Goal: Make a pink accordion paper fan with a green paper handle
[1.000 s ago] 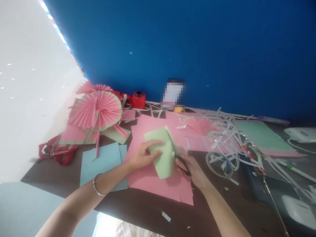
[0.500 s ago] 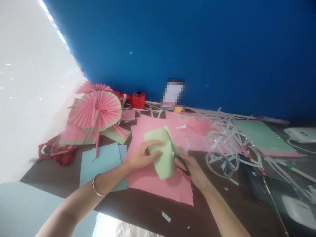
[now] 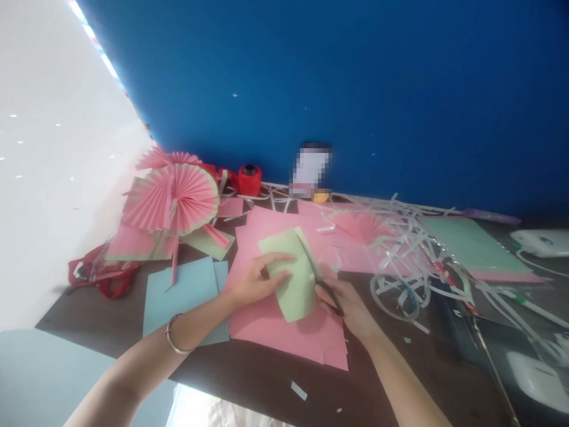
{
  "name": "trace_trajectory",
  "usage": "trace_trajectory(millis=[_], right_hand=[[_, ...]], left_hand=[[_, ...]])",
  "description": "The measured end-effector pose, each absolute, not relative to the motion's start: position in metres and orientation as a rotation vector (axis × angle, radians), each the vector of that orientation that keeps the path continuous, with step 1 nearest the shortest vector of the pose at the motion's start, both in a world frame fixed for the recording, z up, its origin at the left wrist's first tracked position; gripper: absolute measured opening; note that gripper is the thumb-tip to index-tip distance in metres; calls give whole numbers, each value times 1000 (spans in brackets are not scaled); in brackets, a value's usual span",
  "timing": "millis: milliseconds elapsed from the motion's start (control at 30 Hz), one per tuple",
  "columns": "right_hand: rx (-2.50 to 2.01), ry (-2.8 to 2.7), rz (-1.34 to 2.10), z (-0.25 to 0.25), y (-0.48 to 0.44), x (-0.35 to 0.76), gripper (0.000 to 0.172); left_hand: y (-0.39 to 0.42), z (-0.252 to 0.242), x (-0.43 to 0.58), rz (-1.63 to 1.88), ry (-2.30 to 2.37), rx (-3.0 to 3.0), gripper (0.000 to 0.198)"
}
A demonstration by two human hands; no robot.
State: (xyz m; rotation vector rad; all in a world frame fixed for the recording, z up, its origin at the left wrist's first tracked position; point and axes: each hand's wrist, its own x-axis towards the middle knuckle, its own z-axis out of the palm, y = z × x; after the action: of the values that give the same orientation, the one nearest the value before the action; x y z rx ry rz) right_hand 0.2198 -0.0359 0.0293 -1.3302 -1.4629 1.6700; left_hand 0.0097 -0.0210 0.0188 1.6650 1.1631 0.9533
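Observation:
My left hand (image 3: 258,280) pinches the left edge of a light green paper sheet (image 3: 291,279) and holds it curled above the pink sheets (image 3: 271,323). In my right hand (image 3: 349,308) is a pair of dark-handled scissors (image 3: 317,277), fingers closed through the handles. The blades run up along the green sheet's right edge, where a narrow strip is parting from it. A metal bangle sits on my left wrist.
Folded pink paper fans (image 3: 175,198) lie at the back left beside a red ribbon roll (image 3: 250,179). Light blue sheets (image 3: 184,290) lie left of the pink ones. A tangle of white paper strips (image 3: 409,249), a green sheet (image 3: 471,243) and white devices (image 3: 540,240) fill the right side. A blue wall stands behind.
The scissors have crept slightly further up the green sheet's right edge. The hands and the paper have otherwise hardly moved.

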Motion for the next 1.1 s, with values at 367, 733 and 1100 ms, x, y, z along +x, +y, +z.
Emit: trace_trajectory(millis=[367, 733, 1100], right_hand=[[-1356, -1449, 1660, 31, -35, 218, 47], [-1337, -1439, 1689, 30, -36, 218, 48], [-1373, -1442, 1632, 29, -37, 220, 47]], left_hand=[[-21, 17, 10, 976, 1146, 1663, 30], [-21, 19, 11, 982, 1157, 1650, 29], [-20, 17, 11, 1005, 1136, 1668, 29]])
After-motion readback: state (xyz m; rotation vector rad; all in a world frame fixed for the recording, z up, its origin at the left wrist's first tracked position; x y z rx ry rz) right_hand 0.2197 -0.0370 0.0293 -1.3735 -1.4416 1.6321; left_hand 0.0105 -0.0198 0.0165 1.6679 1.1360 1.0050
